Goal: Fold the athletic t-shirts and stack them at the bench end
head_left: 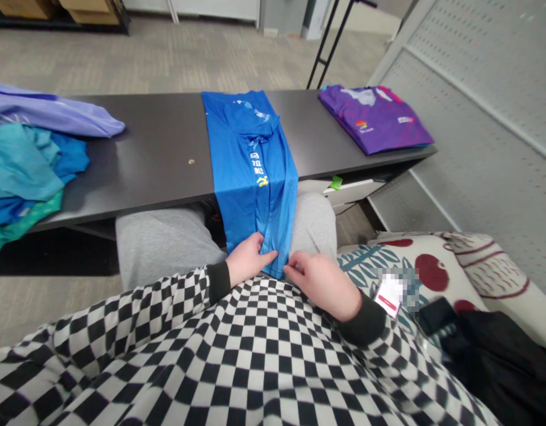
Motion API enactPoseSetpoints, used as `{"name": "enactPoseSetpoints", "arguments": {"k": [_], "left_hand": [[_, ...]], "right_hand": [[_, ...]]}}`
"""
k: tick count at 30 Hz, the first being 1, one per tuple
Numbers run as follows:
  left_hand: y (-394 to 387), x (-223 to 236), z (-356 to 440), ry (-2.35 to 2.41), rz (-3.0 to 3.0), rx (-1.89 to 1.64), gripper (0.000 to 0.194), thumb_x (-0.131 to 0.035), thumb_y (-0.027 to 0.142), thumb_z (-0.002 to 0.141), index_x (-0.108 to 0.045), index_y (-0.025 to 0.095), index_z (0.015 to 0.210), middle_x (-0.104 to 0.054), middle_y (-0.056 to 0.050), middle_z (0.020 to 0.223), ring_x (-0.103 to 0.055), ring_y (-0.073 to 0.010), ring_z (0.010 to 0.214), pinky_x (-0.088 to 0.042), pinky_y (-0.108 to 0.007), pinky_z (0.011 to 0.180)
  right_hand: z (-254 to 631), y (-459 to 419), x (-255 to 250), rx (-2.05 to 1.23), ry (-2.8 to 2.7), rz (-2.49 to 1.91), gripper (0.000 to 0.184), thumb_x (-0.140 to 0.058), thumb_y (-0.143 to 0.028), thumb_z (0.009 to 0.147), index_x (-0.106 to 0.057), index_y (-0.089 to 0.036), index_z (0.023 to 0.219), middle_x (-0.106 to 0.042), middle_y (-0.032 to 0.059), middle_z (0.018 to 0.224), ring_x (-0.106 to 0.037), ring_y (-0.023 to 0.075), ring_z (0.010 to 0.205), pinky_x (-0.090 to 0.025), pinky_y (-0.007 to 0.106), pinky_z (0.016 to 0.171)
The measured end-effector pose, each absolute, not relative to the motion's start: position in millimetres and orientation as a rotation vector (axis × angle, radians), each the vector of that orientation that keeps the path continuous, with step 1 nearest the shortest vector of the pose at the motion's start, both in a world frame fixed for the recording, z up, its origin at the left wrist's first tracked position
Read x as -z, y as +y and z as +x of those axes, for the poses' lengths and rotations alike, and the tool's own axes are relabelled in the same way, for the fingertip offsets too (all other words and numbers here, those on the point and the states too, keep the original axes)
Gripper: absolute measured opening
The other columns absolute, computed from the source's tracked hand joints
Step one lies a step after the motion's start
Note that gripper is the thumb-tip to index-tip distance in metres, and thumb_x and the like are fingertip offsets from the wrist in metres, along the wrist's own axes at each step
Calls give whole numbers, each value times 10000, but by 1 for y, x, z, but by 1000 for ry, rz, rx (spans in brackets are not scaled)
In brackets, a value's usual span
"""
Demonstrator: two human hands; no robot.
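Checkered black-and-white sleeves (122,331) across the bottom of the view, dark cuffs at both wrists, forearms drawn in toward the chest. Left hand (250,258) open and nearly flat on the lower end of a blue shirt (250,160), seemingly pressing the cloth down to keep it from sliding. Right hand (320,284) closed to a pinch at the shirt's edge, thumb and fingertips gathering the fabric, the exact hold partly hidden by the fingers. Shirt lying lengthwise across a dark surface (157,154), folded into a long narrow strip, its far end near the back edge, its near end hanging over the front edge onto gray trousers (166,245). Lap and surface together bearing the cloth, with the lower end within easy reach of both hands. White and yellow print down the strip, too small to read. To the right, well apart, a folded purple shirt (375,118), squared and flat. To the left, a loose heap of teal garments (19,165) beneath a lavender garment (46,112). Beside the right forearm, a patterned cushion (433,272) and a black bag (495,367). Beyond the surface, a gray pegboard panel (477,100).
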State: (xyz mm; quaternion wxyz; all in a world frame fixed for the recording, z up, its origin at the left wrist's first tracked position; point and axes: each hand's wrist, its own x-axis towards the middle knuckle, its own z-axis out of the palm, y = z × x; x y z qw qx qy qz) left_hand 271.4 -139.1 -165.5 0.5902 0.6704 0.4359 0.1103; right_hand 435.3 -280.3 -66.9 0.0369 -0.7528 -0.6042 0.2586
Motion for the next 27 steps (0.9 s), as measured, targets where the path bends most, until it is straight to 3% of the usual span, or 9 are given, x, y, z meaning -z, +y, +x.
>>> {"name": "enactPoseSetpoints", "arguments": {"k": [4, 6, 9, 12, 16, 19, 21, 23, 27], "left_hand": [[-140, 168, 264, 992, 1668, -314, 490, -990, 415, 722, -598, 269, 977, -587, 48, 726, -554, -209, 659, -361, -337, 655], [-136, 167, 259, 1002, 1751, -297, 457, -956, 457, 765, -580, 269, 943, -584, 40, 740, -555, -213, 673, -365, -337, 662], [-117, 161, 240, 972, 2023, -203, 290, -753, 498, 969, -605, 258, 903, -612, 7, 747, -579, -226, 698, -376, -345, 685], [-95, 157, 210, 932, 2365, -65, 251, -641, 404, 1036, -672, 238, 851, -703, -67, 835, -669, -280, 856, -435, -394, 851], [-79, 164, 189, 1095, 2347, 99, 162, -838, 314, 832, -738, 187, 848, -782, -215, 1106, -674, -461, 1227, -375, -564, 1159], [-66, 175, 200, 1267, 2100, 15, 583, -932, 246, 644, -763, 101, 1182, -660, -340, 1489, -507, -566, 1488, -315, -603, 1255], [-54, 183, 211, 1304, 1952, -35, 884, -944, 239, 575, -675, 48, 1395, -594, -370, 1573, -498, -560, 1518, -386, -557, 1231], [-42, 189, 219, 1299, 1785, -68, 973, -951, 249, 537, -646, 35, 1436, -687, -346, 1461, -626, -516, 1404, -492, -492, 1134], [-37, 196, 220, 1199, 1480, -187, 707, -955, 275, 528, -768, 134, 1196, -841, -174, 1082, -780, -389, 1065, -581, -408, 933]], "right_hand": [[433, -280, 64, -678, -2433, -2027, 288, -591, -204, 1109, -702, -273, 1364, -808, 49, 1102, -771, 211, 893, -480, 294, 719], [434, -276, 62, -624, -2629, -1992, 232, -596, -175, 1091, -711, -249, 1280, -790, 59, 1061, -762, 216, 852, -472, 299, 674], [434, -269, 61, -572, -2734, -2025, 148, -571, -172, 1098, -702, -224, 1144, -778, 73, 1020, -757, 228, 812, -474, 309, 646], [432, -264, 64, -567, -2723, -2100, 155, -541, -169, 1110, -689, -216, 1114, -780, 79, 996, -754, 227, 770, -479, 316, 640], [429, -264, 72, -539, -2719, -2124, 136, -559, -183, 1108, -691, -207, 1090, -782, 84, 980, -763, 232, 776, -467, 322, 624], [430, -268, 78, -477, -2716, -2122, 122, -577, -207, 1106, -696, -211, 1083, -783, 82, 991, -760, 239, 791, -454, 339, 613], [432, -271, 81, -439, -2710, -2117, 114, -589, -235, 1110, -697, -216, 1079, -781, 74, 988, -753, 236, 790, -432, 342, 604], [434, -274, 83, -409, -2693, -2111, 114, -597, -257, 1112, -699, -220, 1076, -779, 63, 978, -745, 230, 789, -403, 338, 597], [436, -276, 85, -405, -2622, -2149, 151, -574, -253, 1124, -712, -221, 1072, -781, 61, 966, -721, 211, 791, -373, 316, 618]]}}
